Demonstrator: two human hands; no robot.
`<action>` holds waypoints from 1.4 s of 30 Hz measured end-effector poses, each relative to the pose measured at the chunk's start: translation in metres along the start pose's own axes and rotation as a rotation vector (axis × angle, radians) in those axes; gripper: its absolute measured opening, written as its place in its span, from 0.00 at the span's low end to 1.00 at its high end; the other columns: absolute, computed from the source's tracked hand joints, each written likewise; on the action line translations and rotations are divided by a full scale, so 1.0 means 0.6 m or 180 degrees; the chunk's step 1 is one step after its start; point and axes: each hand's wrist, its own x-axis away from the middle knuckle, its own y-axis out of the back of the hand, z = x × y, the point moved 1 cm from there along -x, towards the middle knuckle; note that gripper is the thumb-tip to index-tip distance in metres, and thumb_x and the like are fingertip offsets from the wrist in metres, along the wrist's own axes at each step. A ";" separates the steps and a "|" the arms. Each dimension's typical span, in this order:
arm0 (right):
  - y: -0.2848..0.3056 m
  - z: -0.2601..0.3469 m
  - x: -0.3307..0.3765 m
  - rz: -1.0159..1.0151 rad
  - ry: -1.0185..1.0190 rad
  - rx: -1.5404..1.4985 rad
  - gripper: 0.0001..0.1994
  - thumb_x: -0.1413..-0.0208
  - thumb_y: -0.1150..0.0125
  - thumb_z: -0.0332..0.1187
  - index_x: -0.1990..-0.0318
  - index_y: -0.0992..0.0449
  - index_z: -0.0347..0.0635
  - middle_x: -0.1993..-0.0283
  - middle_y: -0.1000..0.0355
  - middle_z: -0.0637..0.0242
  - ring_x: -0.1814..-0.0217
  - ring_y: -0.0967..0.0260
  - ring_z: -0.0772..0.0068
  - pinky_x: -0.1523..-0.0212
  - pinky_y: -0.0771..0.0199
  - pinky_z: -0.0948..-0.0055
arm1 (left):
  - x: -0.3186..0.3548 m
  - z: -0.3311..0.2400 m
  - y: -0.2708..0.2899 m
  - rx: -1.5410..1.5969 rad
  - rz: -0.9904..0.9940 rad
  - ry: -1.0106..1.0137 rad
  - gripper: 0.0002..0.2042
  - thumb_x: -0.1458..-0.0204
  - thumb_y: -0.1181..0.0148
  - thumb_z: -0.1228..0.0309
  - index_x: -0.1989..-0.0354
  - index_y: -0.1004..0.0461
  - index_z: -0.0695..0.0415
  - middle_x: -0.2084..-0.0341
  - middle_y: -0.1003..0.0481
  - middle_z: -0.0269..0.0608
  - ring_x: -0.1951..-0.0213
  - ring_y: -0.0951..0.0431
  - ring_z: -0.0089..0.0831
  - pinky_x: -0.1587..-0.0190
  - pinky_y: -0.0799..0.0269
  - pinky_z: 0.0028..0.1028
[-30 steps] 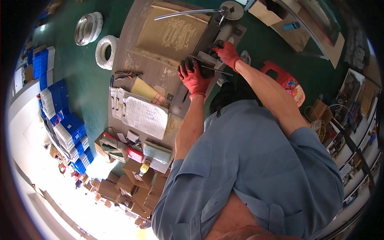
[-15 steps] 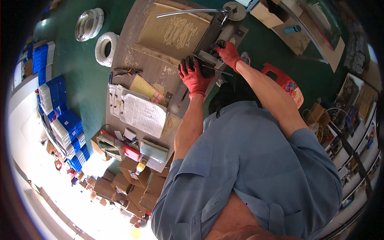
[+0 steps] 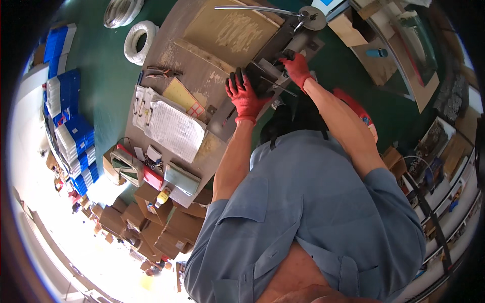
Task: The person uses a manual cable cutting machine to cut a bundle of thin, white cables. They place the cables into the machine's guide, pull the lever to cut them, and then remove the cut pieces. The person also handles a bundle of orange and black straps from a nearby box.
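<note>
My left hand (image 3: 246, 98), in a red glove with dark fingertips, lies on the worn workbench (image 3: 218, 117). Its fingers point away from me, stretched out and a little apart, and its thumb reaches toward a dark metal fixture (image 3: 265, 69). Across the fixture's near side runs a thin metal rod (image 3: 283, 88). My right hand (image 3: 296, 69), gloved alike, is closed at the fixture's right side; what its curled fingers hold is hidden. Beyond both hands, a long metal lever (image 3: 252, 8) joins a round grey disc (image 3: 313, 19).
Pliers (image 3: 164, 72), a yellow card (image 3: 179, 96) and clipped papers (image 3: 174, 127) lie on the bench's left part. A white wrapped coil (image 3: 129, 44) rests on the green floor. Cardboard boxes (image 3: 177, 227) stand lower left. A red plastic object (image 3: 351, 101) is beside my right forearm.
The whole view has shifted slightly, with the bench sliding left and the fixture area right. Both hands stay at the fixture; my left fingers look a little more spread.
</note>
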 end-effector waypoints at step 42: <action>0.014 0.044 0.001 0.0075 -0.0330 -0.0014 0.08 0.50 0.35 0.33 0.67 0.20 0.36 0.72 0.23 0.67 0.70 0.32 0.75 0.65 0.32 0.70 | 0.122 -0.020 0.013 0.0452 0.0458 -0.0118 0.27 0.60 0.32 0.55 0.48 0.26 0.48 0.51 0.27 0.43 0.44 0.33 0.46 0.41 0.38 0.46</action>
